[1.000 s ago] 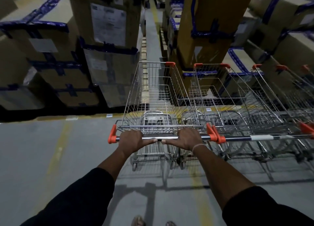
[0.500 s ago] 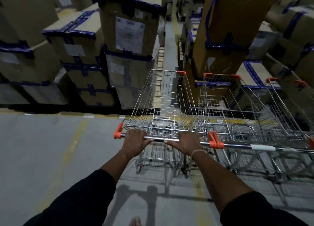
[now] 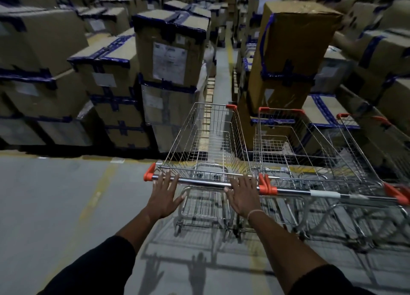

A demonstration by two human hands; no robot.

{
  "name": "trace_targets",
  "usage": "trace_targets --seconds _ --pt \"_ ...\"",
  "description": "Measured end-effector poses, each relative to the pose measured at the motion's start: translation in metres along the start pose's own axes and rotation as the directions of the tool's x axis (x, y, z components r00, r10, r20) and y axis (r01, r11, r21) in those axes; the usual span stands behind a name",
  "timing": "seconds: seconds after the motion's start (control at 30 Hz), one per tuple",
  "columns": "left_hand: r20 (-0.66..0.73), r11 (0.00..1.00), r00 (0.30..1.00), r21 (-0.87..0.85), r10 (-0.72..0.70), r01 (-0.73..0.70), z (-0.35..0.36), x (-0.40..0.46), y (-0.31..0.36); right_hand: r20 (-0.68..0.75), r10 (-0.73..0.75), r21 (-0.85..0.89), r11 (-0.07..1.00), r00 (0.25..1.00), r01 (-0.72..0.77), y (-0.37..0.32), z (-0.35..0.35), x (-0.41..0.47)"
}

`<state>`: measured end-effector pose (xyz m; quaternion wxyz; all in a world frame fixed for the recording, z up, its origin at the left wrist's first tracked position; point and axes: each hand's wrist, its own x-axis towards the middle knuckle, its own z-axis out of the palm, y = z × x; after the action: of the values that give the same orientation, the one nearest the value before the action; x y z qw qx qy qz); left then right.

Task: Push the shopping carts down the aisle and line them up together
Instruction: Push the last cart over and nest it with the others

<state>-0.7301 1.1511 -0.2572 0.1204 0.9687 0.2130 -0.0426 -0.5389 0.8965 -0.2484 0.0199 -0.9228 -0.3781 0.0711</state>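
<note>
Two hands, head view: left hand (image 3: 164,196) and right hand (image 3: 243,196) flat-fingered over the handlebar (image 3: 204,183), grip released. Cart (image 3: 210,139) at 12 o'clock, parked just beside neighbour cart (image 3: 310,144) at 2 o'clock. Likely light, stiff wire, free-rolling; retake the bar between the orange end caps.

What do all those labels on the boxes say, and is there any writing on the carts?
No text can be read anywhere.
Large white label on the tall box: printed lines, too blurred to read.
Label on the box below it: too blurred.
Small label on a box to the left: too blurred.
White band on the second cart's handle: no writing shows.
Cart in front of the hands: no writing shows.
</note>
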Motion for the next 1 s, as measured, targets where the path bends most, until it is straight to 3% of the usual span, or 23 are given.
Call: trace_targets --seconds 0.17,0.37,0.67,1.0 --pt "0.024 1.000 1.000 -0.001 0.008 -0.008 -0.006 -0.002 0.025 -0.023 0.008 -0.035 0.999 1.000 -0.009 0.022 -0.007 -0.010" --pt "0.076 0.980 0.977 0.007 0.200 -0.201 -0.011 0.026 0.083 -0.067 0.281 0.100 0.957 0.958 -0.273 0.069 -0.006 -0.035" --pt "0.144 0.912 0.915 0.110 0.378 -0.394 0.008 0.065 0.178 0.008 0.158 0.093 0.983 0.987 -0.158 0.108 -0.009 -0.033" --pt "0.193 0.876 0.863 0.027 0.467 -0.481 0.022 0.074 0.224 0.050 0.156 0.138 0.977 0.987 -0.161 0.111 -0.007 -0.033"
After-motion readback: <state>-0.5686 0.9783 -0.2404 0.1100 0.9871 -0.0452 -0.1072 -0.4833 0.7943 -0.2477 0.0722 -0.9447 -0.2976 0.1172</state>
